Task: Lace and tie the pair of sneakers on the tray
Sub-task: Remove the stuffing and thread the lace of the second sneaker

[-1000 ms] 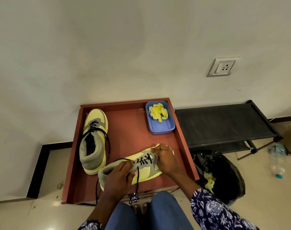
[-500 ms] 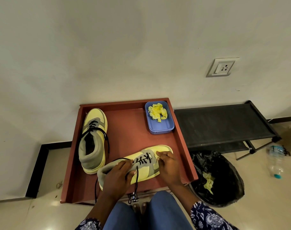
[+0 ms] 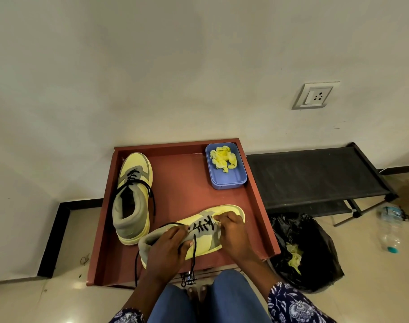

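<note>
**Both hands on the near sneaker, fingertips hidden among the laces**

On the red-brown tray (image 3: 257, 194) two yellow-and-grey sneakers lie. The near sneaker (image 3: 203, 243) lies across the tray's front part, toe to the right, and both hands are on it. The left hand (image 3: 166, 250) wraps over the grey collar and tongue, fingers curled around the upper; much of the heel and opening is covered by it. The right hand (image 3: 231, 236) is curled at the toe end of the lacing, fingertips bunched where the black lace (image 3: 203, 227) crosses the eyelets. It seems to pinch the lace there, though the exact strand under the fingertips cannot be made out. One loose lace end drops over the shoe's side toward the tray's front edge; another loops out behind the heel, and its tip is lost past the rim.

The far sneaker (image 3: 132, 199) stands along the left wall of the tray, toe pointing away, laced low down with slack black lace draped at its sides.

In the far right corner a blue container (image 3: 226, 180) holds crumpled yellow material (image 3: 223, 157), too small to identify. A small metal object (image 3: 189, 277) below the tray is unclear. Right of the tray are a black rack (image 3: 315, 178), a black bag (image 3: 308, 250) and a plastic bottle (image 3: 390, 229).
</note>
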`<state>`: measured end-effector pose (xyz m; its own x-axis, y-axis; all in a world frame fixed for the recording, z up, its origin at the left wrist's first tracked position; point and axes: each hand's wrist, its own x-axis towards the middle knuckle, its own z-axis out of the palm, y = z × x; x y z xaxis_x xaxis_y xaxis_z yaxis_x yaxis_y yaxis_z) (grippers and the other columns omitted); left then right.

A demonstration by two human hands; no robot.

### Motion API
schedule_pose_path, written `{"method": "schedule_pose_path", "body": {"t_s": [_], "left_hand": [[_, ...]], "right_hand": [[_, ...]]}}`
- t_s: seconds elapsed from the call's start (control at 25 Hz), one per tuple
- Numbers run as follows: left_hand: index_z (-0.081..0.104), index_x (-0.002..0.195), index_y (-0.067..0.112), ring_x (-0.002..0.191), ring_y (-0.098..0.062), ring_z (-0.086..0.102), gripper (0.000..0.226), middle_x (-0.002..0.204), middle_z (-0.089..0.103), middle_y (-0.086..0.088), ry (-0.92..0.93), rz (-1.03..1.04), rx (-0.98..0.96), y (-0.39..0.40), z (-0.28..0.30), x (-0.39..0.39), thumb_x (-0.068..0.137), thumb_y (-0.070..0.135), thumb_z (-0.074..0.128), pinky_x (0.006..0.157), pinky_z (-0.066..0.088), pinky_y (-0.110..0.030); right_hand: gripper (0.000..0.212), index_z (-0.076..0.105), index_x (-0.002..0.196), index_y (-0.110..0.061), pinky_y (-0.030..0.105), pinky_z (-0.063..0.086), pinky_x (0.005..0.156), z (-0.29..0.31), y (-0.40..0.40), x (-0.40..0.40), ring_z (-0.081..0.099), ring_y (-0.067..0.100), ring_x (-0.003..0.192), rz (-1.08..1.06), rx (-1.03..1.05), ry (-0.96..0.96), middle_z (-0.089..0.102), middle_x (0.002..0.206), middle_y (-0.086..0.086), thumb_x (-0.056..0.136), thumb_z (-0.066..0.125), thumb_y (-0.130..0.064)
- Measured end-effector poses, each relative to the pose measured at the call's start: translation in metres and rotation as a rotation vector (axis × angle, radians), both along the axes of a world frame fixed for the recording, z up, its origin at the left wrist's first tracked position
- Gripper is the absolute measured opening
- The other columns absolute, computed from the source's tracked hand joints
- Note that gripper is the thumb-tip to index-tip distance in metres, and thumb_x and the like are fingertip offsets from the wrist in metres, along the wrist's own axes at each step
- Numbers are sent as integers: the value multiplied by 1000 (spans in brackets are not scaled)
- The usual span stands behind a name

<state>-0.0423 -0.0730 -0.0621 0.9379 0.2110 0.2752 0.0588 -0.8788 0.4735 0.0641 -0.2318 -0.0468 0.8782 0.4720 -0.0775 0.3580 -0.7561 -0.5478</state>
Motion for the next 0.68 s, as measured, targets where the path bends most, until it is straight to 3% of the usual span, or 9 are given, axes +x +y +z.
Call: {"method": "schedule_pose_path", "body": {"t_s": [0.16,0.28,0.36,0.44,0.56,0.68], "left_hand": [[65,104,16,75,-10,67,38,94,69,6,2,5,-19,1,-2,-1,82,40,46,59,49,-17],[64,104,16,76,-9,66,37,93,69,6,0,-1,-17,1,-3,0,82,40,46,61,49,-16],[64,103,16,75,-8,65,37,92,69,6,-4,0,-12,0,-2,0,81,40,46,61,47,-14],[64,103,16,74,-7,65,37,91,69,7,-7,-2,-5,1,-1,0,81,40,47,59,47,-15],[65,102,16,73,-9,66,37,92,69,6,-6,-1,-7,1,-2,-1,81,40,47,58,49,-16],[66,102,16,75,-8,66,37,93,69,6,-2,0,-9,2,-3,-1,82,41,47,60,47,-14]], "right_hand": [[34,72,93,-13,16,44,63,-14,-16,-5,62,22,71,58,-18,-116,64,81,0,60,68,-6],[28,74,81,-15,11,30,62,-15,-25,-7,60,17,63,106,-17,-261,64,74,-2,55,66,-12],[22,74,84,-12,11,39,68,-25,-34,-4,63,20,70,104,3,-297,66,79,2,64,64,-10],[10,69,87,-9,21,50,78,-20,-35,0,63,21,83,-160,176,-139,65,88,7,82,60,-9],[12,65,90,1,5,41,68,-10,-39,15,58,19,86,-364,112,63,61,89,10,88,53,2],[31,64,114,-2,14,37,89,-4,-42,30,55,27,109,-288,19,42,60,117,13,87,49,2]]}}
